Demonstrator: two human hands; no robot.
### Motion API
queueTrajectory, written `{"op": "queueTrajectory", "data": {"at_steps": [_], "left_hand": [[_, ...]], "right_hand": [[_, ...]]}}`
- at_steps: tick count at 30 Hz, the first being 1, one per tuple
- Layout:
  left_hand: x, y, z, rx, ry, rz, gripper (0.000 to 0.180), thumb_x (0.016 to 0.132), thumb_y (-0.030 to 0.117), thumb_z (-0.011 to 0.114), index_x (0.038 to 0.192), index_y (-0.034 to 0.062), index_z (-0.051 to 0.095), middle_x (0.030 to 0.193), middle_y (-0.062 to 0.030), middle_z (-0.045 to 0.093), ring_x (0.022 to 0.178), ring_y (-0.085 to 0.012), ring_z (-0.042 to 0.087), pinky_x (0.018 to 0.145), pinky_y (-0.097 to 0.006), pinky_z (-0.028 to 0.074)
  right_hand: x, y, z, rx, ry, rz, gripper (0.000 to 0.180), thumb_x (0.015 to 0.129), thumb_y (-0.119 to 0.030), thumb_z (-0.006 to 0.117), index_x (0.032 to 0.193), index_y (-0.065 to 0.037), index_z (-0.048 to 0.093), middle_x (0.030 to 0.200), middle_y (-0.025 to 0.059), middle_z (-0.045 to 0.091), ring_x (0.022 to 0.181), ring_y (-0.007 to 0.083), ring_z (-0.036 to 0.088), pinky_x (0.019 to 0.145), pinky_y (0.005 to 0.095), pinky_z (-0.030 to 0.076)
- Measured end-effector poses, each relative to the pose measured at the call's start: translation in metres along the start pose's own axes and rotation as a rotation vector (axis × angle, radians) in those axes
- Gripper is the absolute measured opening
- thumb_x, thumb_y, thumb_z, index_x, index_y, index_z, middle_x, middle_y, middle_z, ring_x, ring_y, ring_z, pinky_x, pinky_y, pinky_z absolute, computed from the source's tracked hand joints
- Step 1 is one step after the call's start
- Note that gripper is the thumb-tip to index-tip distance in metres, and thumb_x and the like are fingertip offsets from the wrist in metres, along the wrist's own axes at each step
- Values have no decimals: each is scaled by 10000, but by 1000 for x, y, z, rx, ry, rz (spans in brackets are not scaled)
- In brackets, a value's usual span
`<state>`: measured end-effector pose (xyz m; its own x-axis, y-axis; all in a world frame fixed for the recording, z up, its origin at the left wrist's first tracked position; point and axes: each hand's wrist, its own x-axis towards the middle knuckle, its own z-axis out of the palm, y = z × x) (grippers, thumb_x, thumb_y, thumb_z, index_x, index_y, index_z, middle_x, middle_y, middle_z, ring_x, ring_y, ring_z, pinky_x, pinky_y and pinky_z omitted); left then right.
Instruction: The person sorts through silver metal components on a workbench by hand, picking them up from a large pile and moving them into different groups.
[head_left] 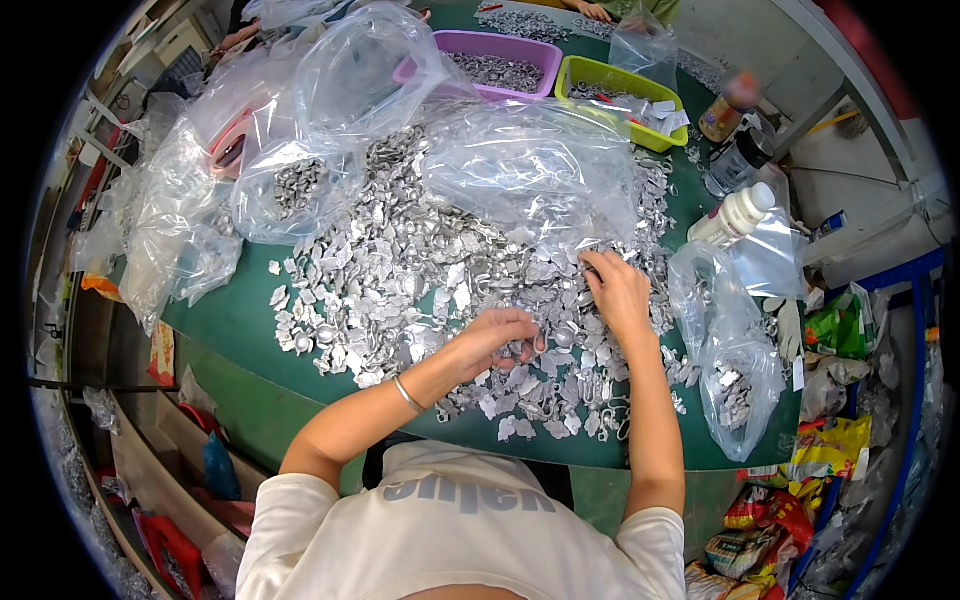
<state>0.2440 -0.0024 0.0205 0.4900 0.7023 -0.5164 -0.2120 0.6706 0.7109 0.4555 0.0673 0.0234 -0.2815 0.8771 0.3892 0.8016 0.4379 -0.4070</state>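
Observation:
A wide heap of small silver-grey metal pieces, many of them flat and leaf-like, is spread over the green table. Low over the near middle of the heap, my left hand is curled closed round a small metal piece that shows at its fingertips. Farther right, my right hand reaches into the pile beside a clear plastic sheet. Its fingers are bent together among the pieces, and what lies between the tips is hidden. A bracelet circles my left wrist.
Behind the heap stand a purple bin and a lime-green bin. Clear bags crowd the left; another clear bag with metal pieces lies right. Bottles, including a white bottle, line the right edge. Another person's hand appears far back.

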Motion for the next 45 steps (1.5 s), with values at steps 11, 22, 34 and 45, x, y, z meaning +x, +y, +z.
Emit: {"op": "queueTrajectory", "data": {"at_steps": [11,22,34,45], "left_hand": [[-6,-1,8,136,40,115,236,821,83,645,1037,63,551,797,-36,615,610,-64,530,455,-176,357],[1,-15,-3,899,243,598,208,737,136,742,837,41,587,691,-2,587,625,-86,540,513,-194,421],[-8,3,14,-198,60,-31,267,902,273,531,892,26,633,774,-86,609,569,-100,498,401,-188,327],[3,-11,17,-329,60,-3,197,884,206,573,978,35,606,741,-9,576,640,-84,494,453,-188,330]], "right_hand": [[-40,-12,-9,1970,-102,798,211,931,-243,467,974,-43,522,762,51,498,482,93,380,373,190,273],[-51,-6,-5,1497,10,820,206,884,-216,583,792,-31,596,594,8,500,465,99,422,385,228,274],[-9,-5,19,-234,79,153,133,771,-177,663,843,-74,619,690,115,636,592,297,609,520,374,457],[-22,1,-12,1562,187,732,81,826,-89,580,844,-85,501,723,63,539,512,141,454,392,212,301]]}}
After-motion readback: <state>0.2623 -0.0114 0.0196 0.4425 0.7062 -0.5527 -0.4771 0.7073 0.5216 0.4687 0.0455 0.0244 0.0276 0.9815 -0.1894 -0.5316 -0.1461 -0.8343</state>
